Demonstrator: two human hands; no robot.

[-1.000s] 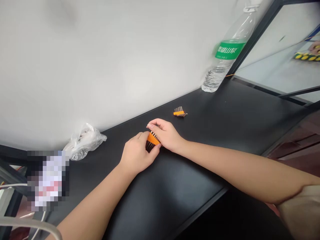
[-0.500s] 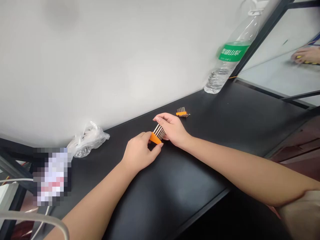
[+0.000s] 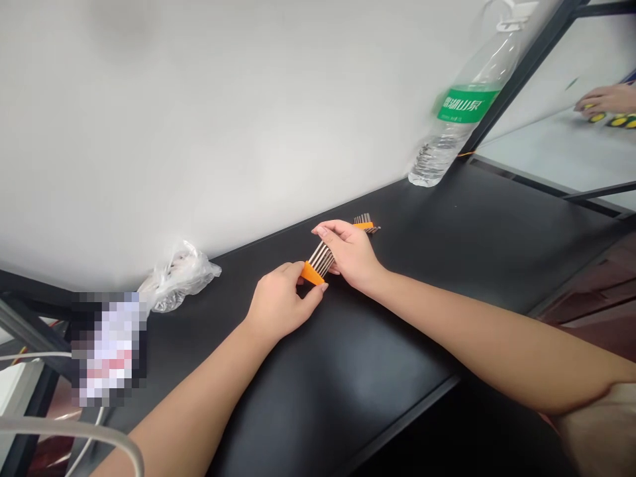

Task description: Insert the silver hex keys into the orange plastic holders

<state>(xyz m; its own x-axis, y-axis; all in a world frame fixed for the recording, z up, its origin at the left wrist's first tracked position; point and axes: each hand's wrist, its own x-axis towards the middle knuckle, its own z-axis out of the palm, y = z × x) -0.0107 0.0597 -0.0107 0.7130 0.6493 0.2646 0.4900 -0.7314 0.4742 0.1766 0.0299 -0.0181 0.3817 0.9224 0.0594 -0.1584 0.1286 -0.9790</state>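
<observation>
My left hand (image 3: 281, 298) pinches an orange holder (image 3: 313, 273) between thumb and fingers, just above the black tabletop (image 3: 318, 371). Several thin metal rods (image 3: 324, 257) stick out of the holder toward the upper right. Around the far ends of these rods, my right hand (image 3: 350, 252) is closed, and its palm hides their tips. A second orange piece with dark metal rods (image 3: 365, 225) lies on the table right behind my right hand, partly covered by it.
A clear bottle with a green label (image 3: 462, 106) leans at the back right by a black frame (image 3: 527, 73). Left, a crumpled plastic bag (image 3: 183, 278) lies near a pale cable (image 3: 89, 430). Beyond the frame, another person's hand (image 3: 606, 99) touches yellow items.
My right hand has slid slightly up and right along the rods, and more of their length shows. It now overlaps the second orange piece. The other person's hand has shifted.
</observation>
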